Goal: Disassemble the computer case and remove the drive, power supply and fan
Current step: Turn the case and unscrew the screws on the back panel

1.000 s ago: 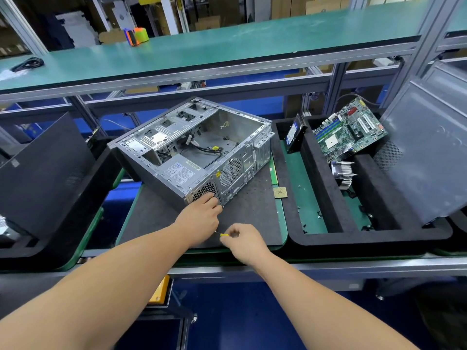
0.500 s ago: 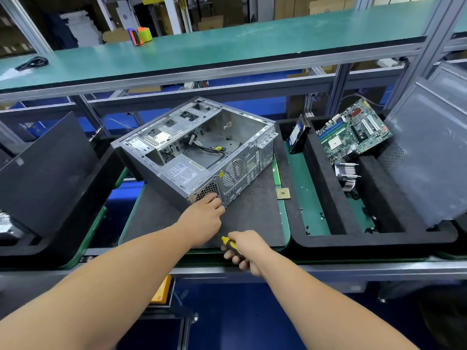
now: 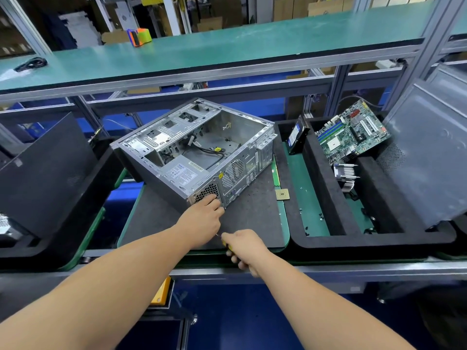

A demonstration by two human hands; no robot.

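Observation:
An open silver computer case (image 3: 202, 147) lies on its side on a dark mat (image 3: 252, 218). Its power supply (image 3: 182, 173), grey with a white label, sits in the near corner behind a vent grille. My left hand (image 3: 202, 221) touches that near corner with its fingertips at the grille. My right hand (image 3: 246, 248) grips a yellow-handled screwdriver (image 3: 225, 242) just in front of the mat's near edge; its thin shaft points toward my left hand. A drive (image 3: 295, 135) stands on edge in the foam tray to the right.
A black foam tray (image 3: 328, 243) on the right holds a motherboard (image 3: 351, 132), a heatsink (image 3: 345, 175) and loose screws. A grey side panel (image 3: 429, 157) leans at the far right. A CPU chip (image 3: 282, 194) lies on the mat's edge. Black panels (image 3: 43, 173) stand at the left.
My right hand has closed round the screwdriver handle and drawn slightly back toward me. My left hand stays on the case's near corner.

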